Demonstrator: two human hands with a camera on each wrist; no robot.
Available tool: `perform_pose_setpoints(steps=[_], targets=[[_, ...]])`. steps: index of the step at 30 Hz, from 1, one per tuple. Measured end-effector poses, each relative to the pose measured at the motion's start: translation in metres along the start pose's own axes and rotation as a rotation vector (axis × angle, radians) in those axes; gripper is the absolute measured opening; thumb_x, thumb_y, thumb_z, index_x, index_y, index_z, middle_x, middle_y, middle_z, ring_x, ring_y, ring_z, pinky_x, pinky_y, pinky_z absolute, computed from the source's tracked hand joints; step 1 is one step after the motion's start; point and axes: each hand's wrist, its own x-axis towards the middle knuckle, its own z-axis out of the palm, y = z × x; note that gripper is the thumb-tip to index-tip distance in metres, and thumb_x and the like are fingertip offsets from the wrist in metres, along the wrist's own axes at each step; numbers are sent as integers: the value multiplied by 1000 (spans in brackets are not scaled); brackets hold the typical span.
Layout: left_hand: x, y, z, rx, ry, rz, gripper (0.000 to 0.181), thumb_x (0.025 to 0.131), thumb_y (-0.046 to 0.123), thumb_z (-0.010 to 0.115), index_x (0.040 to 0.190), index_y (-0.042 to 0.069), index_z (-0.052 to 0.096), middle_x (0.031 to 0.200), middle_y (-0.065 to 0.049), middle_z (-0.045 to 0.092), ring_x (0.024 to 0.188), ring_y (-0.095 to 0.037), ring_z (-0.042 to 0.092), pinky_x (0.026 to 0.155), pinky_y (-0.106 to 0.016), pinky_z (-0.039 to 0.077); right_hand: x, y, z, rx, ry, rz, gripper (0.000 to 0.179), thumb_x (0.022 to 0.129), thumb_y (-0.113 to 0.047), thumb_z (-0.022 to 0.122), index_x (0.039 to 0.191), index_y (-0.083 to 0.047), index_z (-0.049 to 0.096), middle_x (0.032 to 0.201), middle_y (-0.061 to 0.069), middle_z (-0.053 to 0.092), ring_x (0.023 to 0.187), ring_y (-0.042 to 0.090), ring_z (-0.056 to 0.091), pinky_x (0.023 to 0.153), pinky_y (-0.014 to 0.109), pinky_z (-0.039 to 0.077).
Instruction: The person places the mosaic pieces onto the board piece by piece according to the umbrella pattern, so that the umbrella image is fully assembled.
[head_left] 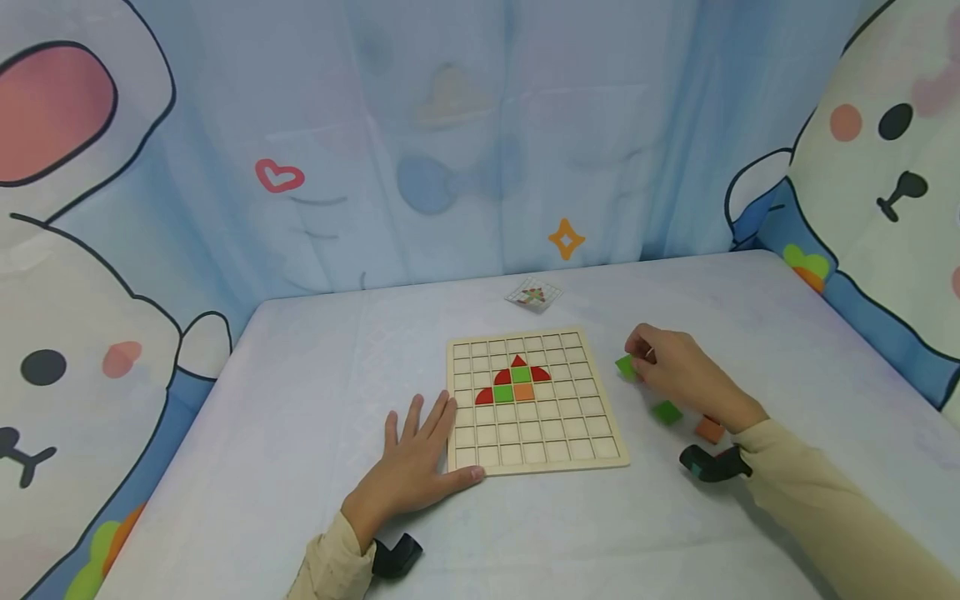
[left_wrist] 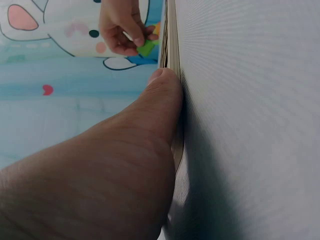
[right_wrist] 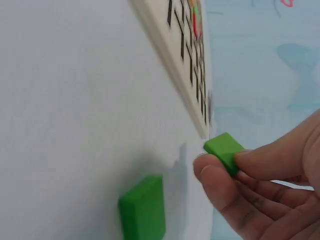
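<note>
Board [head_left: 540,432]: one, square, pale wood, divided by a grid of shallow cells; lies flat on the surface [head_left: 570,533], which is covered in white cloth.

Pieces set in the board, upper half: red triangle [head_left: 518,361] at the top; beneath it an upper green square [head_left: 521,375] between two red quarter-rounds [head_left: 539,374]; below these a row of red quarter-round [head_left: 485,396], lower green square [head_left: 503,393] and orange square [head_left: 523,392], left to right.

Left hand [head_left: 416,462]: at the board's near left corner, fingers straight and somewhat spread, fingertips at the left edge, thumb against the near edge; grasps nothing.

Right hand [head_left: 678,367]: beyond the board's right edge, fingers curled, thumb and fingertips pinching a green tile [right_wrist: 224,151]; the tile is off the board, to its right.

Loose pieces, right of the board: second green tile [head_left: 667,412], flat on the surface; orange tile [head_left: 709,429], farther right and nearer the person, close to the right wrist.

Card [head_left: 533,294]: small, with a coloured pattern, just past the board's far edge.

Black wrist fittings, two: one nearer the person than the board's near left corner [head_left: 397,556], one off its right edge [head_left: 715,463].

Curtain [head_left: 480,242]: blue, printed with cartoon animals, behind the board.
</note>
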Motion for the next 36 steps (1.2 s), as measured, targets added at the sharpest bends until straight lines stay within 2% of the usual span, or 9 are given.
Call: perform_pose_setpoints(steps=[6, 12, 20, 36], targets=[[0, -2, 1, -6, 2, 6, 108, 97, 71, 63, 172, 8, 18, 180, -6, 9, 163, -40, -7, 123, -68, -9, 1, -12, 3, 87, 98, -23, 14, 100, 1, 70, 114, 3, 72, 98, 11, 75, 87, 27, 70, 71, 37, 58], [1, -2, 2, -5, 1, 7, 108, 97, 72, 63, 172, 8, 18, 180, -6, 9, 163, -40, -7, 123, -68, -8, 4, -21, 4, 158, 157, 6, 14, 101, -2, 71, 114, 3, 74, 100, 14, 76, 88, 31, 72, 71, 33, 58], [1, -3, 2, 5, -3, 3, 108, 97, 72, 62, 173, 9, 17, 180, -6, 9, 163, -40, -7, 123, -68, -8, 11, -33, 13, 300, 120, 43, 18, 103, -3, 69, 117, 7, 72, 99, 15, 76, 88, 33, 73, 73, 39, 62], [2, -3, 1, 3, -3, 3, 109, 97, 74, 62, 173, 10, 17, 180, -5, 8, 163, -39, -8, 123, -68, -9, 21, -50, 37, 454, 31, 7, 16, 102, -1, 70, 116, 6, 72, 104, 16, 73, 83, 29, 74, 68, 36, 62]])
